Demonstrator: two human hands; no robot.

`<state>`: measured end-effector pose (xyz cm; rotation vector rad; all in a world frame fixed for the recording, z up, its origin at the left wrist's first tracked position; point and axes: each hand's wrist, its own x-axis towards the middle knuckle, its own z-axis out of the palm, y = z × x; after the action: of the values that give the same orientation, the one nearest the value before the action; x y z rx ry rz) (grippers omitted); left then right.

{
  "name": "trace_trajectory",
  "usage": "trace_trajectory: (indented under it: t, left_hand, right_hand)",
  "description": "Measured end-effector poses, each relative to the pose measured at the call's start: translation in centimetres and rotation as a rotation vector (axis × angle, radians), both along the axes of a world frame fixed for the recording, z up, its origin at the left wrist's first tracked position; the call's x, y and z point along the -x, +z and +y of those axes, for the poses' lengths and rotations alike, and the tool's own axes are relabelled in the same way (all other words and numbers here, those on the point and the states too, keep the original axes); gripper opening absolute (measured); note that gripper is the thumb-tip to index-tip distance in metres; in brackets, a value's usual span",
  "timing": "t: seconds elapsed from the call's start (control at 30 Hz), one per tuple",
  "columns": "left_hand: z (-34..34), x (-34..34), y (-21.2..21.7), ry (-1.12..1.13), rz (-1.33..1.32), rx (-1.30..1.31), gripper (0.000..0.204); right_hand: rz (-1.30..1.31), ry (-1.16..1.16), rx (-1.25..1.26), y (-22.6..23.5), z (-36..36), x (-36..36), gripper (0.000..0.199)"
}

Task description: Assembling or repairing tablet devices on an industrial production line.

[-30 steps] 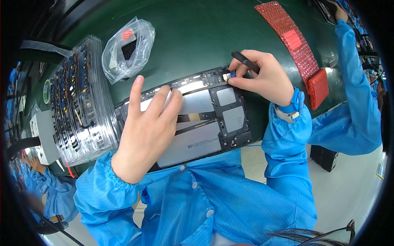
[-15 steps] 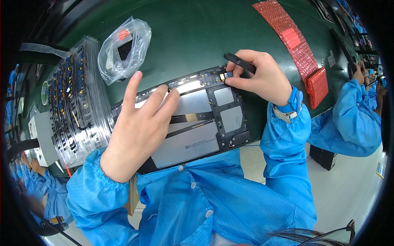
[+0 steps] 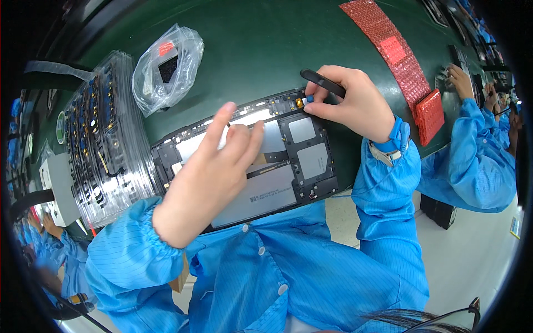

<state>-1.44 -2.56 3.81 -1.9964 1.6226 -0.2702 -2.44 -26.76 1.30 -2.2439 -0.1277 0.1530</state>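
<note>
A tablet with its back off (image 3: 272, 191) lies tilted in front of me, showing silver battery panels, a black frame and flat cables. Over its left half hovers my left hand (image 3: 208, 166), fingers apart and holding nothing; whether a fingertip touches is unclear. At the tablet's far right corner, my right hand (image 3: 355, 102) is closed around a slim black tool (image 3: 322, 83), whose lower end is hidden in the hand. Between thumb and forefinger tips is a small blue-topped part (image 3: 310, 99), beside a gold-coloured connector (image 3: 300, 103) on the tablet's edge.
Left of the tablet stand stacked clear trays (image 3: 105, 139) of circuit parts, beside a white box (image 3: 57, 183). A clear plastic bag (image 3: 169, 69) lies beyond. Red bubble wrap (image 3: 397, 61) stretches across the right of the green table (image 3: 261, 44). A co-worker's blue sleeve (image 3: 472, 133) is at right.
My left hand has moved right across the tablet, its forefinger swinging inward. My right hand stays almost in place at the corner. At the right, a co-worker's hand has come further over the table.
</note>
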Motion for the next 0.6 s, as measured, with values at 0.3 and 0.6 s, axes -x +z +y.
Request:
trace_trajectory:
  t: [0.3,0.6]
  left_hand:
    - [-1.1,0.0,0.0,0.063,0.195,0.136,0.015]
    - [2.4,4.9,-0.3,0.143,0.316,0.469,0.027]
  right_hand:
    - [-0.061,-0.029,0.007,0.0,0.0,-0.2,0.024]
    - [-0.380,-0.060,-0.166,3.7,2.5,1.4,0.016]
